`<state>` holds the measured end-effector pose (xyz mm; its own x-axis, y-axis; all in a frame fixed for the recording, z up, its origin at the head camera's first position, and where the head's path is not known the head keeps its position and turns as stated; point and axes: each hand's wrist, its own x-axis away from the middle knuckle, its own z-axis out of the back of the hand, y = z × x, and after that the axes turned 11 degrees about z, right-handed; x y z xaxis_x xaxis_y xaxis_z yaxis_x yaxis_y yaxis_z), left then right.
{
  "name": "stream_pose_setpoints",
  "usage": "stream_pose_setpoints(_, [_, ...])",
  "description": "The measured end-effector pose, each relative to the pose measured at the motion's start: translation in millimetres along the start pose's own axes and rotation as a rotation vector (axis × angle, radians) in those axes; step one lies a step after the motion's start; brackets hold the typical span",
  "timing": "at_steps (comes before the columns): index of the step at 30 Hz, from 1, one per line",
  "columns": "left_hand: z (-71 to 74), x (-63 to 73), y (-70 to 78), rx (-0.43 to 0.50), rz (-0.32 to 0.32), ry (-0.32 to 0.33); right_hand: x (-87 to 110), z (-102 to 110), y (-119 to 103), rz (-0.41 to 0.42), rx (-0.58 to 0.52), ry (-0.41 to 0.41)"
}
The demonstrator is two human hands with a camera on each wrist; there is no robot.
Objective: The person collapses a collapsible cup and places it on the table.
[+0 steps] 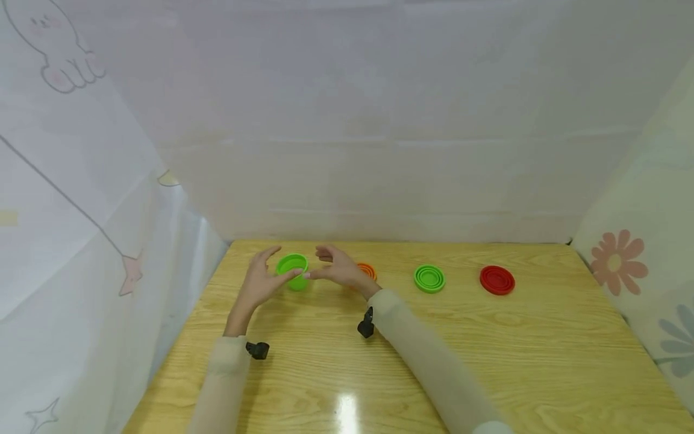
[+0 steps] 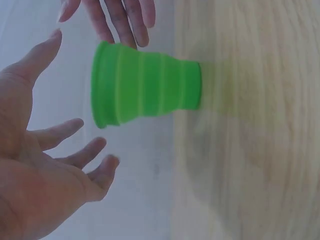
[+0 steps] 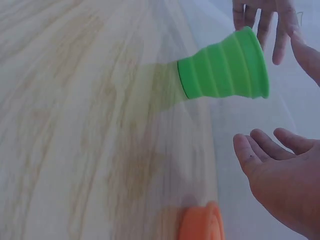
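Observation:
A green collapsible cup stands upright on the wooden table, extended to its full ringed height. My left hand is spread at the cup's left side, thumb toward the near side of the rim. At the right, my right hand has its fingers bent loosely, thumb toward the left thumb. In the left wrist view the cup shows bare between both hands, the left fingers apart from its wall. The right wrist view likewise has a gap between the cup and the right hand.
An orange folded cup lies partly hidden behind the right hand. Farther right, a flat green folded cup and a flat red one lie in a row. White cloth hangs along the table's back edge and both sides.

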<state>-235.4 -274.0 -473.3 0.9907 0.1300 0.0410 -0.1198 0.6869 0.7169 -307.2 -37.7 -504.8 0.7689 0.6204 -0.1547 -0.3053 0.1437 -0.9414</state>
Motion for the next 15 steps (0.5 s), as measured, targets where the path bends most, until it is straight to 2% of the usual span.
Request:
stream_pose_setpoints(4, [-0.7, -2.2, -11.9, 0.09, 0.042, -0.085, -5.6, -9, 3, -0.016, -0.003, 0.003])
stream_pose_setpoints(8, [-3.2, -4.9, -26.3, 0.166, 0.067, -0.133, -11.7, -17, 6, 0.0, 0.001, -0.024])
stream_pose_setpoints(15, [-1.5, -11.6, -45.9, 0.276, 0.027, -0.232, -16.1, -25, 8, 0.043, -0.047, -0.045])
